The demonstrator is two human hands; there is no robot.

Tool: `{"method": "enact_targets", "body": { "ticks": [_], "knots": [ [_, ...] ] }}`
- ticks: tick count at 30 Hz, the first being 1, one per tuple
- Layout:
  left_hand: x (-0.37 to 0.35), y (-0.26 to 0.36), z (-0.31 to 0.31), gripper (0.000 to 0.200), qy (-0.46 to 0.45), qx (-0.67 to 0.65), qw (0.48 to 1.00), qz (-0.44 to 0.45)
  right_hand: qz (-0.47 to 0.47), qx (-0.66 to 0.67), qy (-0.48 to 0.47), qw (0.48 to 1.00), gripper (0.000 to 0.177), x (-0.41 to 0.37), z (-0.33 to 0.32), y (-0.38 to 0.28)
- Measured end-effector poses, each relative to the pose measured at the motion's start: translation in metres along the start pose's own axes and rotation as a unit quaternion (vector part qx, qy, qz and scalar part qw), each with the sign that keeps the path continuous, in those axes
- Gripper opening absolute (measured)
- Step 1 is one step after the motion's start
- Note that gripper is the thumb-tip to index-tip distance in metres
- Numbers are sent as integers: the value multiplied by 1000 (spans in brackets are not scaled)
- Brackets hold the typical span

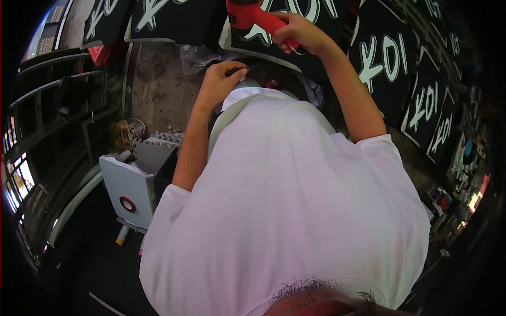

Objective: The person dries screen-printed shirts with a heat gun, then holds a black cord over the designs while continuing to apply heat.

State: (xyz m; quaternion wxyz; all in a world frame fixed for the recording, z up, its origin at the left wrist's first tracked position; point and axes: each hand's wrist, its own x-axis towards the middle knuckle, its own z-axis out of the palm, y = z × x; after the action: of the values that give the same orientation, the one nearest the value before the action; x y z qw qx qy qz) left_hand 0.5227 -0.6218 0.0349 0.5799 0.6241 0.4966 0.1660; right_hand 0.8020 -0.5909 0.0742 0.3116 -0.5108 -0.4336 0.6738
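Note:
My right hand [303, 35] is wrapped round the handle of a red hair dryer [259, 17], whose barrel is partly cut off by the top edge. Beneath the dryer lies a black panel [287, 59] with white-green lettering. My left hand [224, 81] hovers near my waist, thumb and fingers drawn together. Whatever they may pinch is too small to make out. Crumpled clear plastic [199, 57] lies just beyond the left hand.
More black lettered panels [380, 63] spread along the right and the top. A grey-white box [124, 181] with a tape roll [127, 204] on its side stands at left. Coiled wire [129, 132] lies behind it. Dark metal racking [58, 105] lines the far left.

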Motion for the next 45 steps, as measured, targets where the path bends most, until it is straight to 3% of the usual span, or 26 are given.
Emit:
{"method": "enact_targets", "body": {
  "ticks": [2, 4, 6, 9, 11, 13, 19, 25, 31, 36, 45],
  "knots": [
    [0, 6, 0, 25, 10, -9, 1000, 1, -36, -25, 4, 999, 74, -6, 13, -2],
    [3, 3, 1, 23, 94, 6, 994, 50, -12, -17, -2, 1000, 74, -9, 9, 0],
    [5, -1, -2, 23, 109, -4, 993, 46, 29, -17, -3, 999, 73, -13, 9, -4],
    [4, 6, -2, 22, 129, -21, 991, 33, -18, -47, 20, 998, 73, -24, 18, -3],
    [7, 10, -1, 22, 130, -31, 991, 22, 7, -10, 30, 999, 70, -28, 13, 0],
    [14, 10, -1, 20, 145, -40, 986, 71, 33, 29, 45, 998, 66, -32, 13, 3],
    [34, 17, -17, 20, 43, 2, 993, 114, 19, 45, 123, 991, 79, -48, 29, 1],
    [48, -5, -22, 23, -51, 19, 993, 104, 61, 42, 146, 987, 82, -60, 40, 6],
    [51, -1, -22, 23, -86, -4, 994, 69, 86, 30, 182, 979, 81, -72, 46, -2],
    [60, 3, -16, 24, -68, -4, 993, 92, 34, 46, 207, 977, 82, -60, 24, 6],
    [66, 26, 9, 25, 8, 22, 997, 78, 48, 56, 121, 990, 70, -41, -27, -6]
  ]
}}
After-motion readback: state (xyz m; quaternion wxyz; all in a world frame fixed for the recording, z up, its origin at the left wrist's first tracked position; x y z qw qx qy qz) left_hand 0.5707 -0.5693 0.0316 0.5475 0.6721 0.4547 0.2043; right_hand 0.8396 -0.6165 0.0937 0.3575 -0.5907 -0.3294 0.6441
